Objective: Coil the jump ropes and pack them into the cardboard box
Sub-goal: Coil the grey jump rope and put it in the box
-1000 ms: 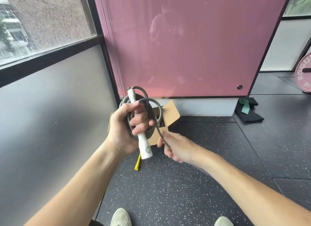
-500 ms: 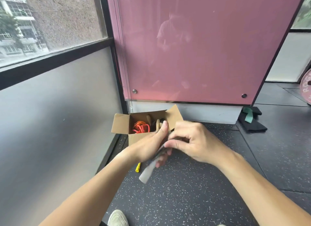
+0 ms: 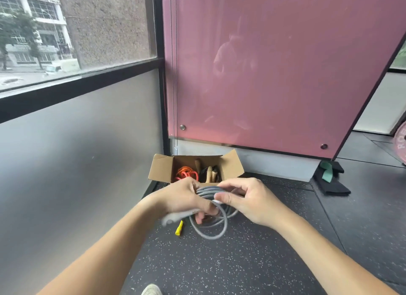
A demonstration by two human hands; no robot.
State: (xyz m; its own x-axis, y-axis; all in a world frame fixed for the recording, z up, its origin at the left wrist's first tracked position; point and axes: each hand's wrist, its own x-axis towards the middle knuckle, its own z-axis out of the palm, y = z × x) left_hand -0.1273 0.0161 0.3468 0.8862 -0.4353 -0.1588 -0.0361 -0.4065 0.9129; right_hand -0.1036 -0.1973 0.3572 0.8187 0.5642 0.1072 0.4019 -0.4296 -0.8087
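I hold a grey jump rope [image 3: 216, 225] coiled into loops, just in front of the open cardboard box [image 3: 161, 170]. My left hand [image 3: 182, 197] grips the coil together with its white handle [image 3: 175, 216], which sticks out to the lower left. My right hand [image 3: 246, 199] pinches the rope's strands at the top of the coil. Inside the box lie an orange rope [image 3: 186, 173] and a black rope with wooden handles [image 3: 208, 173].
The box stands on the dark speckled floor in the corner between a frosted glass wall [image 3: 77, 152] and a pink panel [image 3: 274, 75]. A yellow handle tip [image 3: 179, 227] lies on the floor below my hands. A black pad with a green band [image 3: 329, 180] lies to the right.
The coil has come down from chest height to just in front of the box. My right hand moved from pulling the rope's end to pinching the coil.
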